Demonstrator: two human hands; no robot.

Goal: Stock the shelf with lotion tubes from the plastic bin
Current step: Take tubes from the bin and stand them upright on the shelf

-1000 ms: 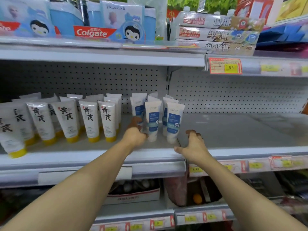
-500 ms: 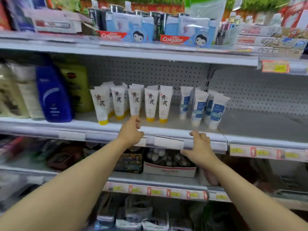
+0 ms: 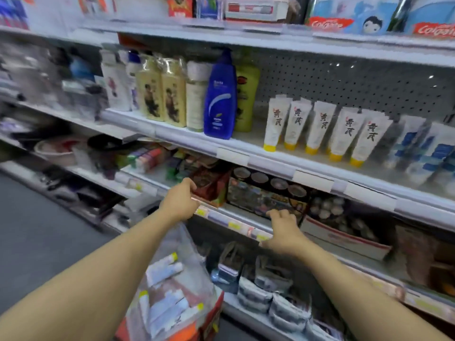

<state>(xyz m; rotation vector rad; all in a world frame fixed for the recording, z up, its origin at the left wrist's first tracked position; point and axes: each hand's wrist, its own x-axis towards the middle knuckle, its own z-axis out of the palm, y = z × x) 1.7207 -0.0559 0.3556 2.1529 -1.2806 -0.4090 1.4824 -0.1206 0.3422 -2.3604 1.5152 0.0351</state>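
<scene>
Hands reached out at mid-height in front of a store shelving unit, both empty. The left hand (image 3: 178,204) hovered before the price rail (image 3: 236,223) of a lower shelf, its fingers loosely curled and close together around nothing. The right hand (image 3: 283,233) hung to its right and slightly nearer, palm down, fingers bent and relaxed, with the tips near that same rail; whether they touched it could not be told through the blur. Below the left forearm, near and low, stood the clear plastic bin (image 3: 197,274), with several white lotion tubes (image 3: 163,269) lying loose inside, some with yellow caps. On the shelf (image 3: 270,159) above the hands, far and to the right, a row of white yellow-capped tubes (image 3: 317,129) stood upright on their caps, and a blurred group of white-and-blue tubes (image 3: 423,153) stood just to their right. Left of the yellow-capped row stood a dark blue bottle (image 3: 219,99), with a green bottle (image 3: 247,94) behind it and pale yellow bottles (image 3: 161,94) further left. Colgate boxes (image 3: 369,23) sat on the top shelf at far right.
</scene>
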